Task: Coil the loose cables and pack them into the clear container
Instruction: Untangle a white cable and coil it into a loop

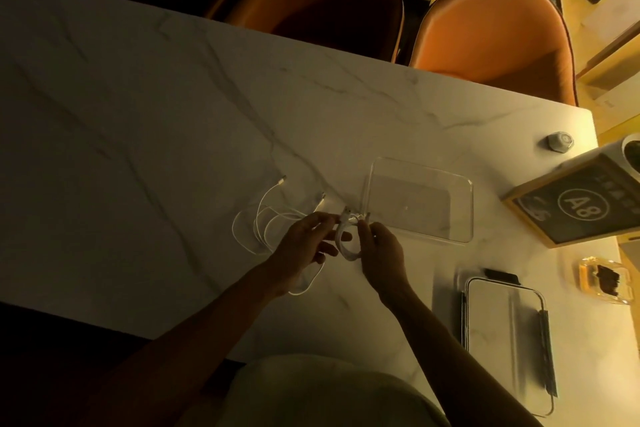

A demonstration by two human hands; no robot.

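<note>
A small coil of white cable (347,240) hangs between both hands just above the marble table (145,121). My left hand (304,243) pinches its top from the left, and my right hand (382,250) pinches it from the right. More loose white cables (266,218) lie spread on the table to the left of my hands, and one loop runs under my left wrist. The clear container (467,208) stands with nothing in it just right of the coil, its near-left corner close to my right fingers.
The container's lid (509,343) with dark clips lies at the near right. A framed sign marked A8 (578,208), a small round object (560,141) and an amber ashtray (604,279) sit near the right edge. Orange chairs (491,31) line the far side.
</note>
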